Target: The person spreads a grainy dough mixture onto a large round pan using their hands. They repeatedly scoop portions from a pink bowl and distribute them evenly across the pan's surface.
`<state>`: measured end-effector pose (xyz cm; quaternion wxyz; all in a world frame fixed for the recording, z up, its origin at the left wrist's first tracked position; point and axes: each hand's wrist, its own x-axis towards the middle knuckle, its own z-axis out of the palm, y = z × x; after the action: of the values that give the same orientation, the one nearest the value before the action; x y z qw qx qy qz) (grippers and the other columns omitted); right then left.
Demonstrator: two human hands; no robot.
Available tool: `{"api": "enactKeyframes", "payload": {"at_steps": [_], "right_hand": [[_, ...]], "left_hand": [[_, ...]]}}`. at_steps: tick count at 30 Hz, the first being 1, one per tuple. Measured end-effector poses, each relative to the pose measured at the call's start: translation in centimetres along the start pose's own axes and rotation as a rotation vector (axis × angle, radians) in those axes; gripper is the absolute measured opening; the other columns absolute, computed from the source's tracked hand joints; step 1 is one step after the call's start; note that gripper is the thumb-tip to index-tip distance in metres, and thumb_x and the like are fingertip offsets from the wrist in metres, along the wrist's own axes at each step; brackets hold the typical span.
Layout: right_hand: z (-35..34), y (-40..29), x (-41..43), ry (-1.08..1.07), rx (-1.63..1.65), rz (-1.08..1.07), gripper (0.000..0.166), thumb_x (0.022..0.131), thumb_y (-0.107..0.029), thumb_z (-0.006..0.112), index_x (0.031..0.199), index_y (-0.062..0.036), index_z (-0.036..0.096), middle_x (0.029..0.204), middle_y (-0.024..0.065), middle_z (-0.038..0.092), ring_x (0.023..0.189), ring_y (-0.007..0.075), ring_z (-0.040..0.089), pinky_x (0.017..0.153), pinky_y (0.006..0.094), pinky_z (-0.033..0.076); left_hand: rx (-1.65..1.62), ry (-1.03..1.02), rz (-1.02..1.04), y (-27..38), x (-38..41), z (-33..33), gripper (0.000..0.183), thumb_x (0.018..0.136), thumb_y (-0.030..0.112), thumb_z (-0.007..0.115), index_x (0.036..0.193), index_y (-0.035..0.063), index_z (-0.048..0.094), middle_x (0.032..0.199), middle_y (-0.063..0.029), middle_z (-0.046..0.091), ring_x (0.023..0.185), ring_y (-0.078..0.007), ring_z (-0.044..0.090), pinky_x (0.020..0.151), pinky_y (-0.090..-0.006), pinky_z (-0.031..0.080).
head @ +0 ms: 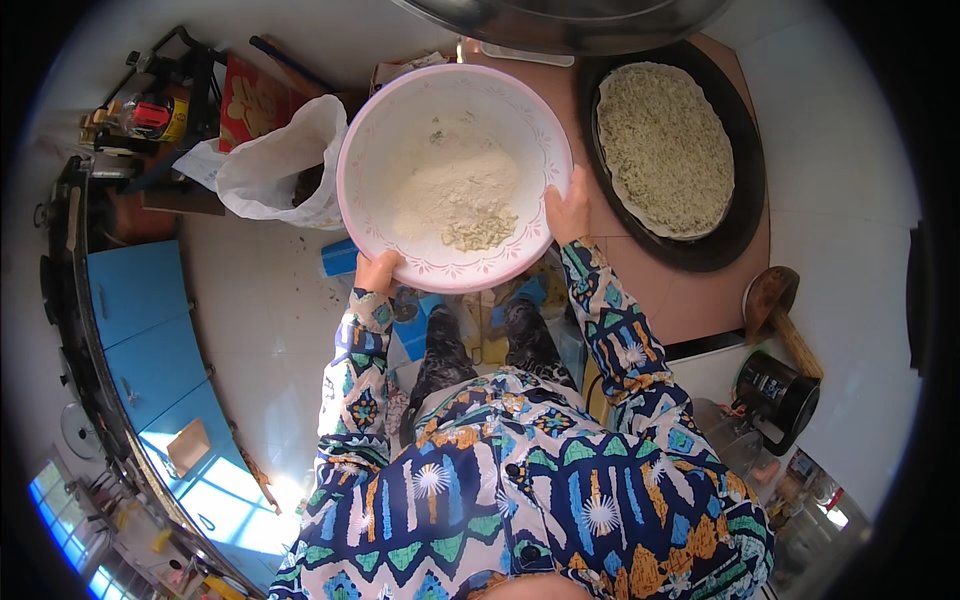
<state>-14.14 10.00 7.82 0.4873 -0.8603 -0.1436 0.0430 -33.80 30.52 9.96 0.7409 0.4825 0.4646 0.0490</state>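
Note:
Both my hands hold a wide white basin (375, 150) with a pink rim and a printed leaf border. My left hand (379, 271) grips its near left rim; my right hand (571, 210) grips the right rim with the thumb inside. Pale flour (457, 180) lies heaped in the basin. A small clump of greenish crumbly mixture (480, 231) sits on the flour's near side. To the right, a large black pan (694, 259) set in the tiled counter holds a pale oval sheet of dough covered with a green grated mixture (664, 150).
An open white plastic sack (281, 180) stands left of the basin, near a red box (259, 105). A large metal lid (562, 22) overhangs the far side. A wooden ladle (780, 315) and a black electric kettle (776, 397) are at right. Blue cabinets (142, 292) line the left.

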Motion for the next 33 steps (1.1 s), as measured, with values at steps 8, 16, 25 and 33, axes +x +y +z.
{"api": "enactKeyframes", "payload": {"at_steps": [8, 16, 25, 33], "right_hand": [[0.3, -3.8, -0.2, -0.021, -0.205, -0.359, 0.048, 0.07, -0.013, 0.057, 0.11, 0.0047, 0.038, 0.114, 0.0205, 0.037, 0.107, 0.0351, 0.036, 0.091, 0.0388, 0.031], [4.7, -2.9, -3.8, -0.347, -0.576, -0.057, 0.072, 0.063, -0.045, 0.064, 0.106, 0.0082, 0.04, 0.109, 0.0181, 0.037, 0.105, 0.0328, 0.033, 0.091, 0.0412, 0.027], [4.9, -3.5, -4.4, -0.704, -0.602, -0.07, 0.042, 0.071, -0.035, 0.057, 0.092, 0.0007, 0.049, 0.091, 0.0165, 0.053, 0.086, 0.0295, 0.052, 0.068, 0.0387, 0.044], [3.2, -0.9, -2.8, -1.094, -0.418, -0.345, 0.023, 0.078, -0.022, 0.048, 0.077, -0.0005, 0.055, 0.073, 0.0164, 0.059, 0.065, 0.0284, 0.058, 0.058, 0.0391, 0.045]], "left_hand": [[-0.178, 0.077, 0.183, -2.3, -1.8, 3.5, 0.044, 0.061, -0.003, 0.049, 0.104, -0.0087, 0.041, 0.092, -0.0137, 0.051, 0.079, -0.0255, 0.055, 0.066, -0.033, 0.047], [-0.233, 0.201, 0.237, -5.2, -1.9, 6.7, 0.045, 0.062, -0.004, 0.049, 0.106, -0.0068, 0.04, 0.091, -0.0134, 0.051, 0.077, -0.0257, 0.056, 0.065, -0.0338, 0.048], [-0.303, 0.219, 0.067, -5.5, -2.7, 7.8, 0.045, 0.061, -0.005, 0.048, 0.105, -0.0075, 0.04, 0.09, -0.0131, 0.051, 0.076, -0.0248, 0.055, 0.064, -0.0333, 0.046], [-0.33, 0.123, -0.081, -3.7, -5.1, 9.4, 0.047, 0.061, -0.003, 0.046, 0.107, -0.0071, 0.035, 0.089, -0.017, 0.051, 0.075, -0.0308, 0.058, 0.062, -0.0429, 0.053]]}}
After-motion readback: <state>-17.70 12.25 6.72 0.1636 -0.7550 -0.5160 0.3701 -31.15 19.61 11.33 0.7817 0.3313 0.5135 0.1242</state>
